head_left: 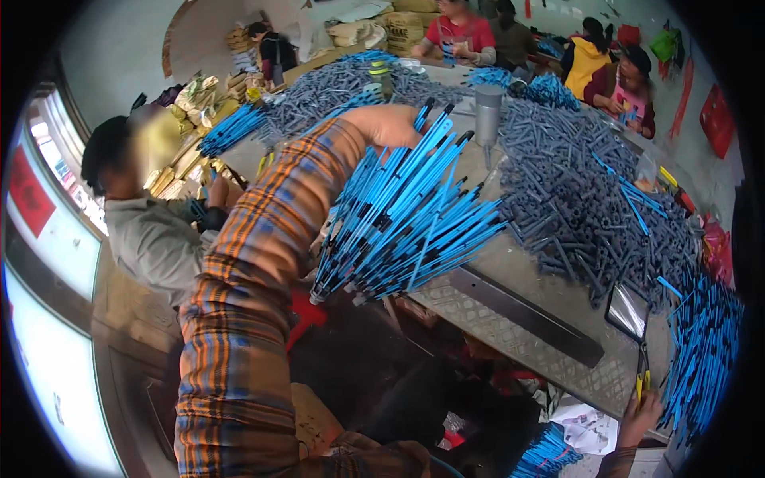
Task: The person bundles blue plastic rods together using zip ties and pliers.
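At left, the left hand (386,126) reaches over the far ends of a fanned bundle of blue, black-tipped rods (398,215) at the near edge of the tabletop (502,259); its fingers are partly hidden, so I cannot tell how closed it is. Rightward spread short grey tubes (566,175), then the right hand (644,414) grips a yellow-handled tool (642,384) beside more blue rods (705,350)

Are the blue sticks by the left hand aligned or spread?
Spread: the blue sticks fan out at differing angles, one crossing others.
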